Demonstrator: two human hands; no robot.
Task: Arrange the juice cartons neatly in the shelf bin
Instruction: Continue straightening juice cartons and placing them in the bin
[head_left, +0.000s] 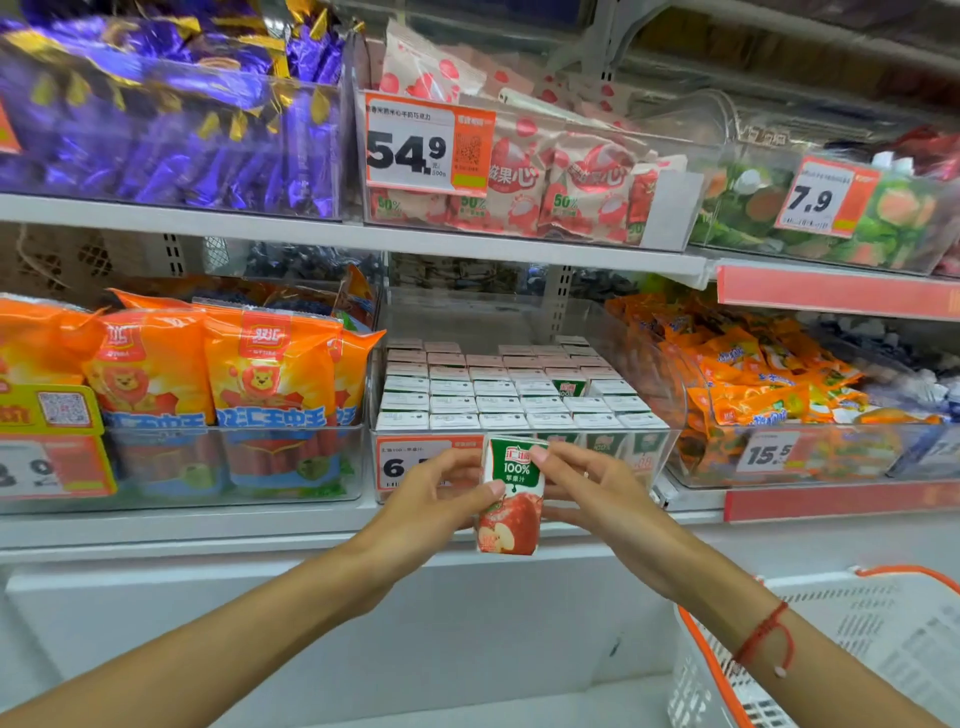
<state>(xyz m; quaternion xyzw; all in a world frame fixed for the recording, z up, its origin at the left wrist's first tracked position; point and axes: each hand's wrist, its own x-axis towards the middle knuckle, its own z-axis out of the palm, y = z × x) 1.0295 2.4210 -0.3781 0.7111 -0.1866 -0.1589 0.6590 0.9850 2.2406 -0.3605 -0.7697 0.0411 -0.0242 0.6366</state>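
- Head view shows both hands holding one apple juice carton (511, 496) upright in the air, just in front of the clear shelf bin (670, 441) and below its rim.
- Left hand (441, 499): its grip pinches the carton's left edge, thumb on the printed front, fingers curled behind.
- Right hand (592, 493): its grip pinches the carton's upper right corner and right side, fingertips on the top edge.
- Inside the bin, the stocked cartons (498, 400) stand in tidy rows with their pale tops up; one tipped carton (569, 387) toward the back right of the bin shows its green face and breaks the pattern.
- Step in hand, as I judge it: carrying a single carton up for placement, with most of the arranging already done.
- Next move calls for lifting the carton over the bin's front wall, keeping it upright, and lowering it into a gap so that its top sits level with its neighbours.
- Straightening the tipped carton looks likely to remain.
- A white basket (831, 649) with orange trim sits below and right of the bin.
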